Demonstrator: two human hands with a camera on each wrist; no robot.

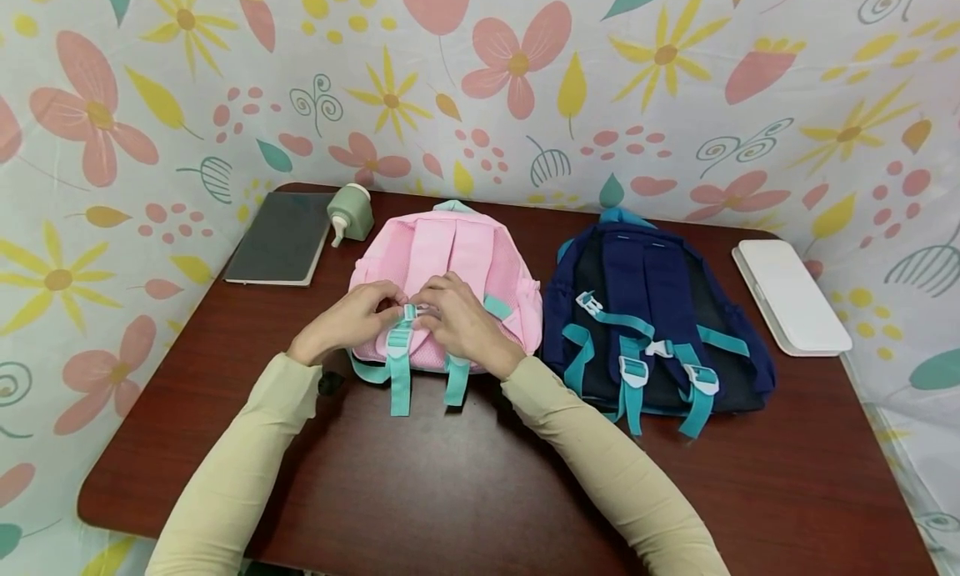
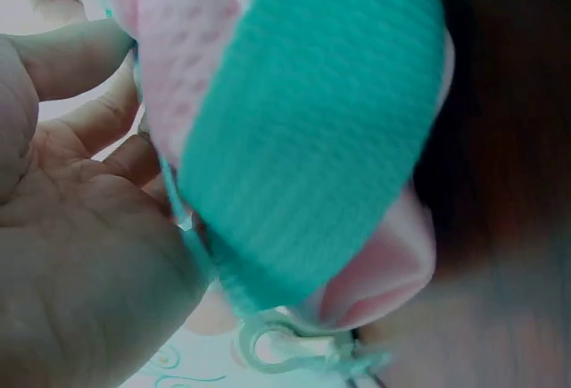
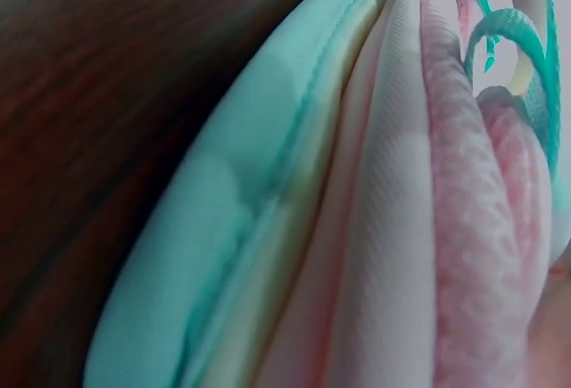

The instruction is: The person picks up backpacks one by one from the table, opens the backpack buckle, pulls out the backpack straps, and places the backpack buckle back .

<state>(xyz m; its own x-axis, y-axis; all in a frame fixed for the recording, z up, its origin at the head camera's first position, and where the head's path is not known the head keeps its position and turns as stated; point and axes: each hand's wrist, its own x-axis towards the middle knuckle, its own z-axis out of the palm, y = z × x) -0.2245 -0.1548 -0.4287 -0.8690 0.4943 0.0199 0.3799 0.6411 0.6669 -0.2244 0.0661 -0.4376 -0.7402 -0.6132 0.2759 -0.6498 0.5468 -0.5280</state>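
A pink backpack (image 1: 386,247) with teal straps lies back side up on the dark table. Over its left shoulder strap, my left hand (image 1: 360,316) pinches a small buckle (image 1: 409,312) between thumb and fingers. From the other side my right hand (image 1: 463,319) grips the end of the strap at that same buckle, its fingers bent. Just below hangs a teal strap adjuster (image 1: 399,339). In the left wrist view a broad teal strap (image 2: 321,111) passes beside the palm. The right wrist view shows the bag's mint side (image 3: 241,165) close up.
To the right lies a navy backpack (image 1: 648,309) with teal straps and white buckles. A white case (image 1: 795,297) sits at the far right. At the back left are a dark notebook (image 1: 281,238) and a green pump bottle (image 1: 352,209). A patterned curtain (image 1: 450,101) stands behind the table (image 1: 420,493).
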